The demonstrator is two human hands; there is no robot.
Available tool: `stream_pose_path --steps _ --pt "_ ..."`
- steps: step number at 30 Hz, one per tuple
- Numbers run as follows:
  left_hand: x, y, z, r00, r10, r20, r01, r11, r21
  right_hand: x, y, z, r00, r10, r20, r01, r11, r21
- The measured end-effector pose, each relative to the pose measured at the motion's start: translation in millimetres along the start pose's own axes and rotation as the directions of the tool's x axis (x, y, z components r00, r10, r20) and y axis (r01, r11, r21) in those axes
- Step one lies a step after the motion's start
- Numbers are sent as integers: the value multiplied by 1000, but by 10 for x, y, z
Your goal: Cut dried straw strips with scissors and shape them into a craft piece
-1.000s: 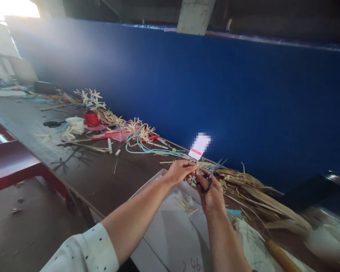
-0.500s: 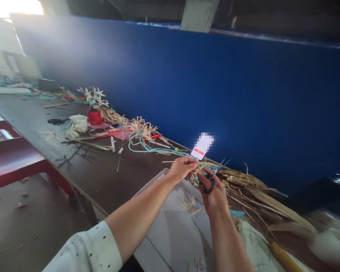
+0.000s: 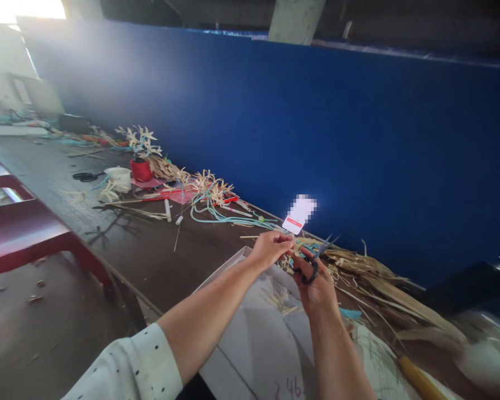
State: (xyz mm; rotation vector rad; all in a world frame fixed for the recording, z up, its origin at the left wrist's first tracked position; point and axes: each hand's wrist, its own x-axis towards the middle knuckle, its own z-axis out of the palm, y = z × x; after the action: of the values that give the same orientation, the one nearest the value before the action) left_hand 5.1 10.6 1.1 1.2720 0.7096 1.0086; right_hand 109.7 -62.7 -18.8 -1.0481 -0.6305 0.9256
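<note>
1. Now your left hand is pinched shut on a small straw piece, held above the white tray at the desk's near edge.
2. Your right hand, just beside it, is clamped around the black handles of the scissors, blades slightly parted and pointing up.
3. Loose dried straw lies along the desk's far edge, with blue cords further left.

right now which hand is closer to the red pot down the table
Left. The left hand, pinching straw, is well short of the red pot but on its side; the right hand, holding the scissors, lies beyond the left, farther off.
</note>
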Motion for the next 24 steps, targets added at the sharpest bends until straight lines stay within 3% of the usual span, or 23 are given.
stream_pose_path --steps 10,16,24 --pt "-14 22 14 997 -75 3 75 994 -78 -3 -26 16 999 29 -15 -28 998 53" --pt "-30 17 4 992 -107 64 116 978 -174 -21 -35 19 1000 15 -25 -13 999 53" --pt "15 -13 -31 997 -67 -25 66 997 -52 28 -44 -50 992 -81 -102 76 996 -55"
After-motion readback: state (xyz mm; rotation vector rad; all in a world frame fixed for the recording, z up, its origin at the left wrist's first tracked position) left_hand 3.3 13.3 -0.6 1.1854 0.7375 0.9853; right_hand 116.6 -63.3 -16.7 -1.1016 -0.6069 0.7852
